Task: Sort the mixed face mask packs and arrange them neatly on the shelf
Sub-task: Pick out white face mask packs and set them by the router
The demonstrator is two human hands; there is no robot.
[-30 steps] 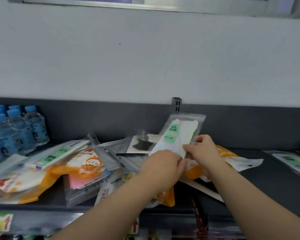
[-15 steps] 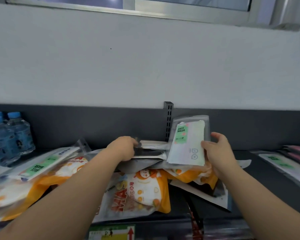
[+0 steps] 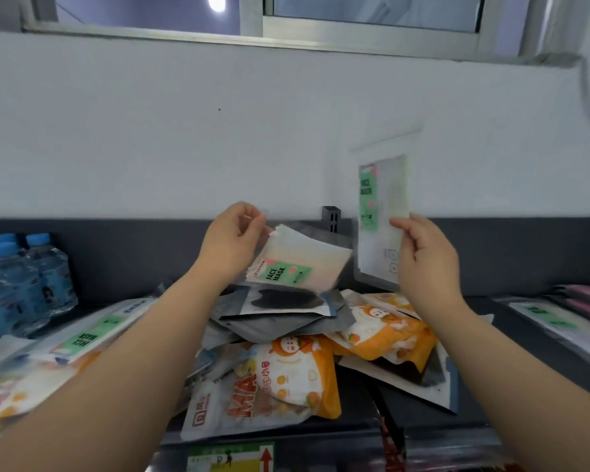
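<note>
My right hand (image 3: 423, 257) holds a clear pack with a white mask and green label (image 3: 378, 216) upright, lifted above the pile. My left hand (image 3: 232, 240) pinches the corner of a second white, green-labelled face mask pack (image 3: 300, 264), tilted just over the pile. Below them lies a jumble of packs on the dark shelf (image 3: 484, 335): a grey pack with a black mask (image 3: 280, 311), an orange cartoon pack (image 3: 286, 379) in front, another orange pack (image 3: 385, 332) to the right, and a black-mask pack (image 3: 419, 376) under it.
Blue-capped water bottles (image 3: 24, 284) stand at the left. A green-labelled pack (image 3: 92, 335) and more orange packs (image 3: 17, 393) lie left of the pile. Flat green-labelled and pink packs (image 3: 566, 318) lie at the right. A shelf bracket (image 3: 331, 216) sits on the back panel.
My right hand has raised its green-labelled pack higher and to the right. My left hand has pulled a second green-labelled pack out of the pile and lifted it.
</note>
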